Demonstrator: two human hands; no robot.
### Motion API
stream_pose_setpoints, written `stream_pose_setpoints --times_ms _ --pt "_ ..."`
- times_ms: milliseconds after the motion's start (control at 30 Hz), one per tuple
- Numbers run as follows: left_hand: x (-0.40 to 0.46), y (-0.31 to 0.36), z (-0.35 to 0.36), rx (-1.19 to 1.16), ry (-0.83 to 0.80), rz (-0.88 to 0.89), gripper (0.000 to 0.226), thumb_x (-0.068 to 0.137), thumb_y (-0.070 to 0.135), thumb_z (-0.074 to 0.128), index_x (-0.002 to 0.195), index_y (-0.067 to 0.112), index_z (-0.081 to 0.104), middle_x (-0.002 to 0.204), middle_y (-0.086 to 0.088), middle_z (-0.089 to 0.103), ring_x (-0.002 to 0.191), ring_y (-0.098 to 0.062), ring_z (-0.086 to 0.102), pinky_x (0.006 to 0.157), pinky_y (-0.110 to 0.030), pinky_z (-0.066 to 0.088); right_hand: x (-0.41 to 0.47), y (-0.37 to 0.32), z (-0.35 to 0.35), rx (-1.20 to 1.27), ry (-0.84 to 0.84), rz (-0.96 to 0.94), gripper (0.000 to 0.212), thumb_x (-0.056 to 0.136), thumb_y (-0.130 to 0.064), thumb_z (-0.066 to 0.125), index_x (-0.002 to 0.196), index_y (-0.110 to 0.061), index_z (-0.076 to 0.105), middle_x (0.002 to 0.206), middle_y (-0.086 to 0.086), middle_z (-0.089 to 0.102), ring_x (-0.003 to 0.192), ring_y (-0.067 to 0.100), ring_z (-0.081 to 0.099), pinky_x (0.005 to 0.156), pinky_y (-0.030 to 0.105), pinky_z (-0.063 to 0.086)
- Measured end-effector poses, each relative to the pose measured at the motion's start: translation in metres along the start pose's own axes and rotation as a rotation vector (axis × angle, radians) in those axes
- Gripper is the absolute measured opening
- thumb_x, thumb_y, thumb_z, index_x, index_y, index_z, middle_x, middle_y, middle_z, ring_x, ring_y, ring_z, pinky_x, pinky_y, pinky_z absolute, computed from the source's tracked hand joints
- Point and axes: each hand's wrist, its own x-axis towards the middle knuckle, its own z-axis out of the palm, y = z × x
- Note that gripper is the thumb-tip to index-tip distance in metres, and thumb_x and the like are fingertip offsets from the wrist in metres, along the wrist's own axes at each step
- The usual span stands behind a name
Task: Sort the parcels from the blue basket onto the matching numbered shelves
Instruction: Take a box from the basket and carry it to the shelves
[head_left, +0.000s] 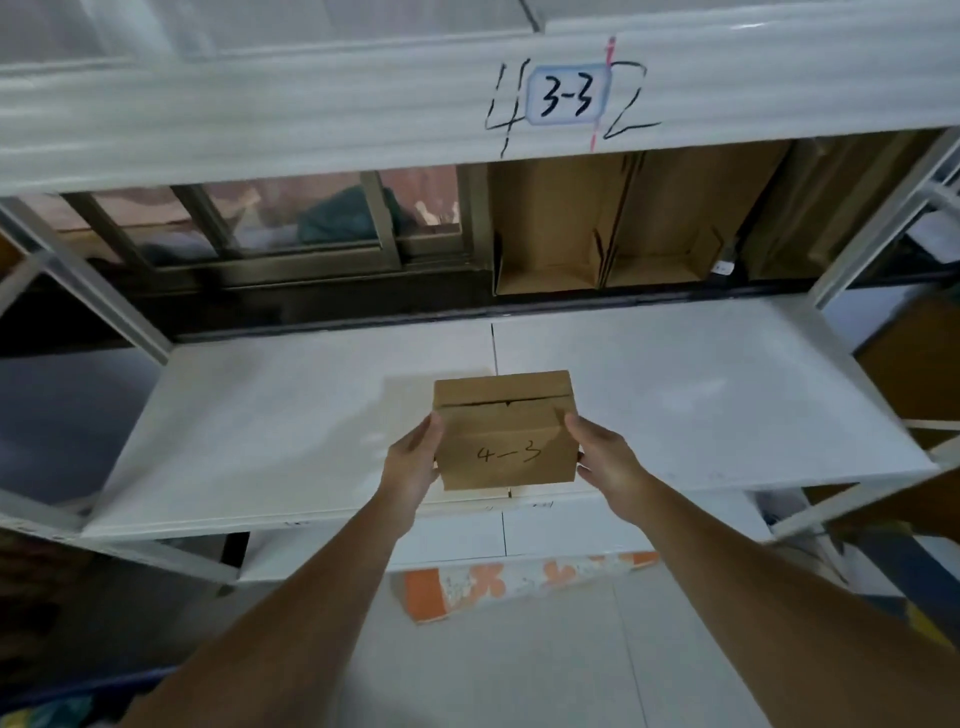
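Parcel: small brown cardboard box (506, 441), closed, flap seam across its top, "4-3" handwritten in black on the face toward the camera. Sits at frame centre, just past 6 o'clock, over the front edge of the shelf board; can't tell if its base touches the board or is held just above.
L hand: left hand (413, 457) at 9 o'clock of the box, fingers curled onto the box's left side, thumb at the near face; grips it.
R hand: right hand (602, 457) at 3 o'clock of the box, fingers wrapped on the right side, thumb near the front corner; grips it too. Both forearms bare, coming up from 6 o'clock.
Shelf board: flat white shelf board (701, 389) w/ a thin seam running toward 12 o'clock behind the box.
Beam label: white upper shelf beam (260, 119) at 12 o'clock, carries a small blue-edged sticker (567, 96) reading "3-3"; big black handwritten "4" and "2" either side of it, red dashed line at the sticker's right edge.
Behind shelf: open brown cardboard cartons (597, 228) at 1 o'clock, standing side by side; dark-framed window (270, 234) at 10–11 o'clock.
Below: orange-and-white patterned packet (519, 582) under the board at 6 o'clock, on pale tiled floor (493, 665).
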Motion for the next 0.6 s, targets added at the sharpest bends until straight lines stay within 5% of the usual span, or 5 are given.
stream_pose_setpoints --times_ms 133,233,367,600 --pt "0.035 -0.034 -0.004 0.019 0.071 0.038 0.012 0.093 0.049 0.069 0.103 0.052 0.073 0.116 0.015 0.073 0.117 -0.017 0.065 0.111 -0.044 0.046 0.03 0.022 0.012 0.062 0.0 0.006 0.098 0.057 -0.083 0.063 0.141 -0.034 0.056 0.142 -0.011 0.058 0.135 0.018 0.049 0.119 0.046 0.034" --pt "0.045 -0.042 -0.002 0.053 0.057 0.062 0.038 0.102 0.03 0.06 0.085 0.06 0.074 0.096 0.026 0.074 0.111 -0.013 0.065 0.107 -0.038 0.048 0.036 0.028 0.018 0.05 0.003 0.025 0.071 0.082 -0.069 0.062 0.143 -0.033 0.054 0.144 -0.011 0.057 0.137 0.016 0.047 0.121 0.045 0.03" --pt "0.055 -0.048 -0.001 0.081 0.033 0.103 0.043 0.103 0.023 0.058 0.092 0.061 0.072 0.1 0.027 0.074 0.11 -0.011 0.065 0.107 -0.037 0.049 0.045 0.034 0.024 0.045 0.042 0.014 0.045 0.098 -0.05 0.056 0.139 -0.031 0.059 0.138 -0.009 0.061 0.13 0.015 0.053 0.12 0.042 0.033" --pt "0.086 -0.041 -0.001 0.113 0.027 0.187 0.029 0.104 0.029 0.055 0.127 0.042 0.067 0.119 0.013 0.07 0.117 -0.018 0.063 0.109 -0.045 0.049 0.065 0.01 0.031 -0.029 0.051 -0.059 0.022 0.103 -0.046 0.048 0.122 -0.043 0.06 0.124 -0.007 0.063 0.122 0.019 0.055 0.112 0.038 0.039"
